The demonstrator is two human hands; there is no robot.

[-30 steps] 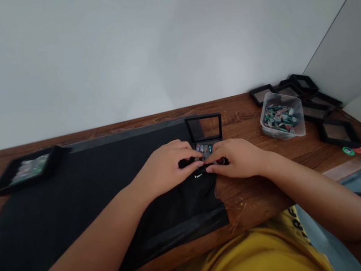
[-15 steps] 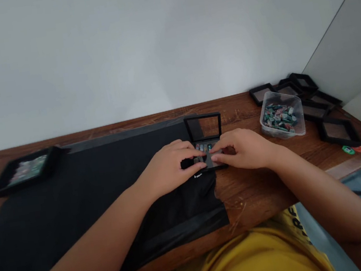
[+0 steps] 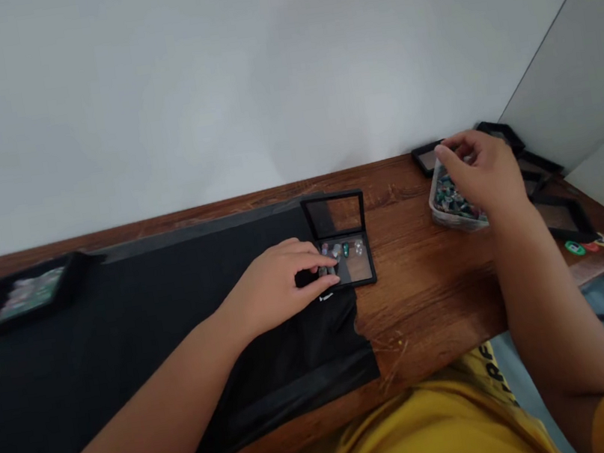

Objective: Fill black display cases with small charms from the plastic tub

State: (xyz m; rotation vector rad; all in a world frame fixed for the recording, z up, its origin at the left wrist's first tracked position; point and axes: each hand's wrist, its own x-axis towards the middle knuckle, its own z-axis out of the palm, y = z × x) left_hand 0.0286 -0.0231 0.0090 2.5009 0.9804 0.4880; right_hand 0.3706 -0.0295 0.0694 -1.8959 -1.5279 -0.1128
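A small black display case (image 3: 369,262) with its clear-windowed lid raised stands at the right end of a black cloth. Several small polished stones (image 3: 346,249) lie inside it, green, clear and purplish ones among them. My left hand (image 3: 282,282) reaches over the case's left side, thumb and index finger apart, with dark stones (image 3: 327,271) between their tips. Over a clear plastic tub (image 3: 452,220) of mixed tumbled stones (image 3: 453,196) hangs my right hand (image 3: 483,169), its thumb and fingers curled together. Whatever they may hold is hidden.
Several black frames (image 3: 564,214) lie around and behind the tub. Coloured round stickers (image 3: 575,248) mark the table's right edge. A black case with pale stones (image 3: 17,295) lies at the far left of the black cloth (image 3: 175,291). A white wall (image 3: 235,85) rises behind the table.
My right hand has left the small case and moved right and up to the tub. A clear stone shows at the case's upper right. My left hand stays at the case.
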